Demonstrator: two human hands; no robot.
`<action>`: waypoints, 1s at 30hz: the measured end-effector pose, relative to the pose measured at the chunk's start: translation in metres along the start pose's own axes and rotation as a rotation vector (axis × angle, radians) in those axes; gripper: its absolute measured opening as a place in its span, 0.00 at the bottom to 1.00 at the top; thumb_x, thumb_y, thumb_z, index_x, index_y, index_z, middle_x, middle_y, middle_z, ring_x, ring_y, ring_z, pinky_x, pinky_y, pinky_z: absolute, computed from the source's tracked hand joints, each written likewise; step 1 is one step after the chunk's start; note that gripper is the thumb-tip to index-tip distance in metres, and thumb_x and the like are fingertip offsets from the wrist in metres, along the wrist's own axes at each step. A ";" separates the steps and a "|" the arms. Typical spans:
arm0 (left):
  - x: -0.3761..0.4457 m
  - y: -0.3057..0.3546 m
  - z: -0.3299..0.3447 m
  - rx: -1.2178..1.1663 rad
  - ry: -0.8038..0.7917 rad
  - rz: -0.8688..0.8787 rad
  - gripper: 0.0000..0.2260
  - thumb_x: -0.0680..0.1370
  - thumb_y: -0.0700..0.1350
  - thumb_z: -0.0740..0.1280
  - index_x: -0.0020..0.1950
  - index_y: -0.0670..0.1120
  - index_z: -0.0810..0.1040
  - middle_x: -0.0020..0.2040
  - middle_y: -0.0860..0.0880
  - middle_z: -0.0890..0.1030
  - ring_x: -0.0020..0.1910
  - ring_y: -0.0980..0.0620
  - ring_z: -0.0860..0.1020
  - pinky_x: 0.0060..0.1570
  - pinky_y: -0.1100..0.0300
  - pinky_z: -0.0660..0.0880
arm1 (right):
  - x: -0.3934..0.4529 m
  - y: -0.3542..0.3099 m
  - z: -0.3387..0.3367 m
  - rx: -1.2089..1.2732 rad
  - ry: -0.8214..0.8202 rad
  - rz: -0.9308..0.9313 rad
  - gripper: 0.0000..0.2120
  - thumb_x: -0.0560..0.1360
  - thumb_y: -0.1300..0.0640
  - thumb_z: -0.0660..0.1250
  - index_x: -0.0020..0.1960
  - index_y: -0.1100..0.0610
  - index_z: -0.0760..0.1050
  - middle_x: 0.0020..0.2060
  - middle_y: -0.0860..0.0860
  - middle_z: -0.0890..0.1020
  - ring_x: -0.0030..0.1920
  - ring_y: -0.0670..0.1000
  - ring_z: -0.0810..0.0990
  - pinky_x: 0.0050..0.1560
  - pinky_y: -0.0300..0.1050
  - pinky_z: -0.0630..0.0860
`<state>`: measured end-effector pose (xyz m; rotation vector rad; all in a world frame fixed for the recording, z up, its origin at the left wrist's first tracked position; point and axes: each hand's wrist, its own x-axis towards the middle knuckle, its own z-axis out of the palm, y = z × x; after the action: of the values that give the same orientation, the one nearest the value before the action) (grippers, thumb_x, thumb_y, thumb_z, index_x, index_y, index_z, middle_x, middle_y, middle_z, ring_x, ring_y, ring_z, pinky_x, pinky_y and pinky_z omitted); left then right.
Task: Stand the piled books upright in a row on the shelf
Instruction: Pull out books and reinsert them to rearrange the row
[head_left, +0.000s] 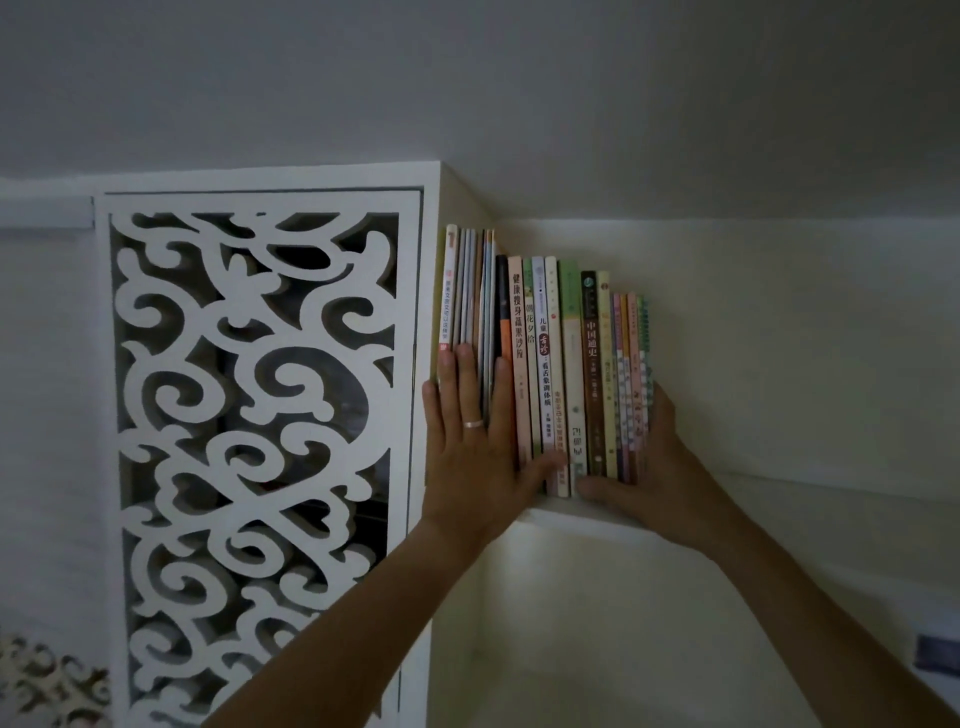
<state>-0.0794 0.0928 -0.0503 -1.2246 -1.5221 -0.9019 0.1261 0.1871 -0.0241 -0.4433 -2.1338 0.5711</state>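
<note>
Several books (550, 358) stand upright in a row on a high white shelf (597, 519), spines facing me, packed against the shelf's left wall. My left hand (470, 441), wearing a ring, lies flat with straight fingers against the spines of the tall leftmost books, its thumb stretched right along the bottom of the row. My right hand (644, 467) cups the right end of the row: the thumb presses on the lower spines, while the fingers reach behind the last thin book and are hidden.
A white cabinet door with a carved scroll pattern (254, 441) stands left of the shelf. To the right of the books the shelf board (805, 499) runs on beside the white back wall. A lower compartment (623, 649) opens beneath.
</note>
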 end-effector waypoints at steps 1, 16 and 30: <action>0.001 -0.003 0.001 0.013 -0.006 0.017 0.49 0.76 0.74 0.59 0.84 0.40 0.53 0.84 0.33 0.45 0.84 0.33 0.44 0.81 0.34 0.46 | -0.001 0.000 -0.002 0.011 -0.016 0.011 0.58 0.67 0.53 0.83 0.76 0.33 0.42 0.67 0.28 0.68 0.68 0.32 0.72 0.62 0.28 0.72; 0.001 -0.011 0.004 0.053 -0.049 0.062 0.56 0.71 0.80 0.55 0.84 0.38 0.55 0.82 0.29 0.47 0.83 0.29 0.45 0.80 0.34 0.43 | -0.006 -0.003 -0.008 0.014 -0.041 0.089 0.60 0.66 0.50 0.83 0.81 0.37 0.42 0.66 0.28 0.70 0.64 0.28 0.72 0.57 0.24 0.70; -0.043 -0.012 -0.027 -0.098 -0.315 0.071 0.40 0.82 0.70 0.47 0.85 0.43 0.55 0.84 0.36 0.46 0.84 0.36 0.44 0.78 0.30 0.53 | -0.054 -0.034 0.011 -0.491 0.210 0.282 0.35 0.78 0.40 0.69 0.77 0.53 0.60 0.67 0.55 0.77 0.61 0.57 0.80 0.51 0.49 0.76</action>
<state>-0.0835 0.0534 -0.0838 -1.5392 -1.6825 -0.7701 0.1445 0.1292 -0.0468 -1.0405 -2.0079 0.1324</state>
